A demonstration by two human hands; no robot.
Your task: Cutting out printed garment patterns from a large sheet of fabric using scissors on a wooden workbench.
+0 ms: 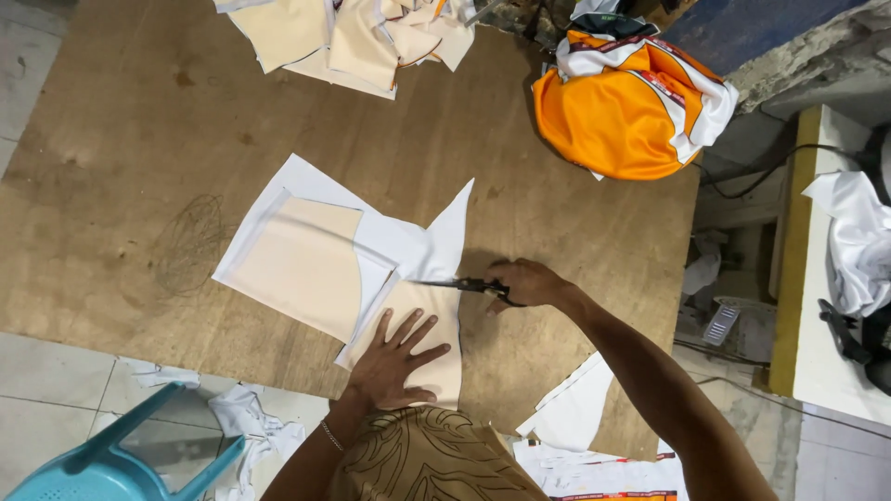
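Two hands work over a brown board table [139,139] that fills most of the view. The left hand [394,362] lies flat with the fingers spread wide, and it grips nothing; the palm presses down on a cream fabric piece [422,325] near the table's edge at about 6 o'clock. A thin bracelet [331,435] sits on this wrist.

The right hand [527,283] is closed around the handles of dark scissors [464,285]. It is at about 3 o'clock from the left hand, just beside it. The blades point toward 9 o'clock and meet the upper edge of the cream piece, where a white fabric sheet [408,243] borders it. I cannot tell how far the blades are open.

At 10 o'clock from the left hand a second cream panel [302,264] lies on the same white sheet, with a white border around it. One pointed white flap stands toward 12 o'clock from the scissors.

At the far edge of the table, at 12 o'clock, is a heap of cut cream and white pieces [348,37]. At 1 o'clock rests an orange and white garment bundle [626,107]. White scraps [246,413] lie on the tiled floor at 7 o'clock, near a light blue plastic chair [111,459].
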